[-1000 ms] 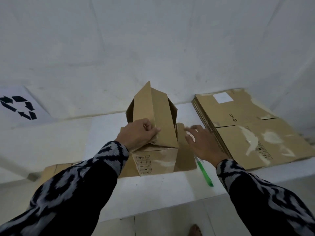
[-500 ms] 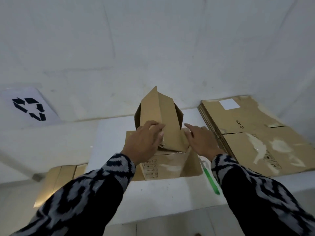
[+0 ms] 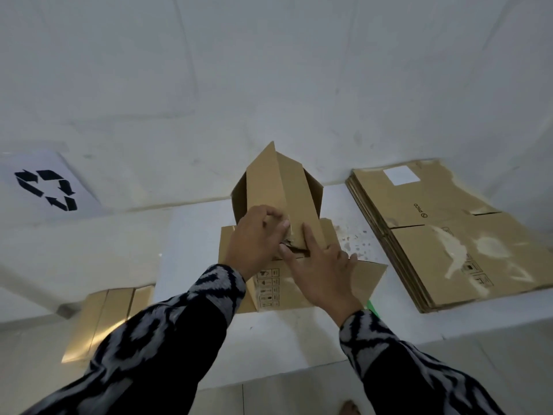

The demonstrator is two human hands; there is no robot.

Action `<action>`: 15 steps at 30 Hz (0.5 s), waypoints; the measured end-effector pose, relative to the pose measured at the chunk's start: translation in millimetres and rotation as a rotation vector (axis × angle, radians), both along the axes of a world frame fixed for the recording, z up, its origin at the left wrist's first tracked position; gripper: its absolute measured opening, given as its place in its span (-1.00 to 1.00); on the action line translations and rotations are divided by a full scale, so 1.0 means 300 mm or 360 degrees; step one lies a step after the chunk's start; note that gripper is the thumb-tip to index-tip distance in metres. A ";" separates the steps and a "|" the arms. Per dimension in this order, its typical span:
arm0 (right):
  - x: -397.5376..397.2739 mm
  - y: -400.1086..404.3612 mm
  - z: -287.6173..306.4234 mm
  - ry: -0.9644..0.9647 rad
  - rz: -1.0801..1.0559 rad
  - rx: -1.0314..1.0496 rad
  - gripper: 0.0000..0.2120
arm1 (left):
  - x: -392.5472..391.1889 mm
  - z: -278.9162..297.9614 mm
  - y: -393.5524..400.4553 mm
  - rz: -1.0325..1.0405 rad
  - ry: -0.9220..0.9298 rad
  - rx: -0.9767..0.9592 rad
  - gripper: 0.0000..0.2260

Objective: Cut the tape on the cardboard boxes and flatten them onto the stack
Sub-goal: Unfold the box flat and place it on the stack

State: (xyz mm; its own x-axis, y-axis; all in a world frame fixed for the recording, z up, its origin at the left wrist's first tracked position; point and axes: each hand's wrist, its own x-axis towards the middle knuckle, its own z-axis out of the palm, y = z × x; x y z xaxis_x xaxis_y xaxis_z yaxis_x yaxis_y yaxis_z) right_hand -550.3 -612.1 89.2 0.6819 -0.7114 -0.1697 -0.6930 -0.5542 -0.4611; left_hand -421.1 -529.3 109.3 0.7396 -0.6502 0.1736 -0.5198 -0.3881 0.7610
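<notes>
A brown cardboard box (image 3: pixel 278 190) stands on the white table (image 3: pixel 194 235) with its flaps opened outward and its body skewed into a diamond shape. My left hand (image 3: pixel 257 238) curls its fingers over the box's near top edge and grips it. My right hand (image 3: pixel 321 271) lies flat with straight fingers on the near flap, its fingertips at the torn edge next to my left hand. A stack of flattened boxes (image 3: pixel 449 235) lies to the right. Only the tip of a green cutter (image 3: pixel 372 307) shows beside my right wrist.
A white sign with a black recycling symbol (image 3: pixel 45 190) leans at the left. Another cardboard box (image 3: pixel 101 319) sits lower left, below the table's edge. A white wall rises right behind the table. A foot (image 3: pixel 348 408) shows on the tiled floor.
My right hand moved left from the box's right side onto its near flap, close to my left hand. The right flap has swung down and outward. The cutter is now mostly hidden.
</notes>
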 end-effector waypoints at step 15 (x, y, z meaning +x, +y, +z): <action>0.077 -0.004 0.012 -0.0079 -0.0290 0.0080 -0.32 | 0.231 -0.098 0.191 -0.0440 -0.0681 0.1050 -0.62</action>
